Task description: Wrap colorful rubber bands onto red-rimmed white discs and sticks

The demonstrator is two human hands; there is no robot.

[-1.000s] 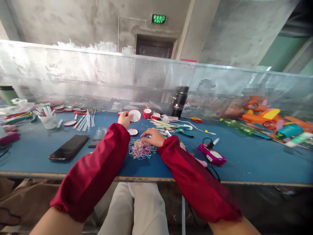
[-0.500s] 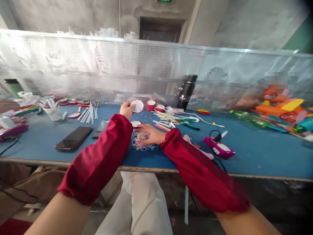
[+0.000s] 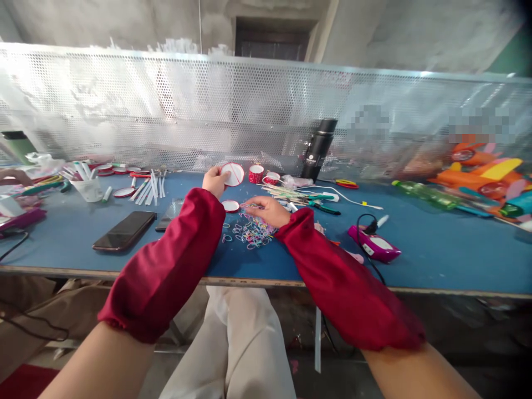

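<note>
My left hand [image 3: 215,180] pinches a round white disc with a red rim [image 3: 233,175] by its left edge, above the table. A thin reddish line runs across the disc's face. Lower down, my right hand [image 3: 268,210] is closed at the far side of a loose heap of small coloured rubber bands [image 3: 253,233]. Some bands show at its fingertips; how many it grips is too small to tell. A second white disc with a red rim [image 3: 230,206] lies flat just left of these fingers. Two red cups [image 3: 256,175] stand behind the hands.
A black phone [image 3: 124,231] lies left of my arm. Beyond the right hand are thin sticks and green-handled pliers [image 3: 324,207]. A black flask [image 3: 319,149] stands by the perforated metal screen [image 3: 187,111]. A purple device with a cable [image 3: 376,244] lies to the right.
My right hand has lifted off the rubber bands and moved slightly away and right, its fingers drawn together. The heap is more spread out. My left hand still holds the disc.
</note>
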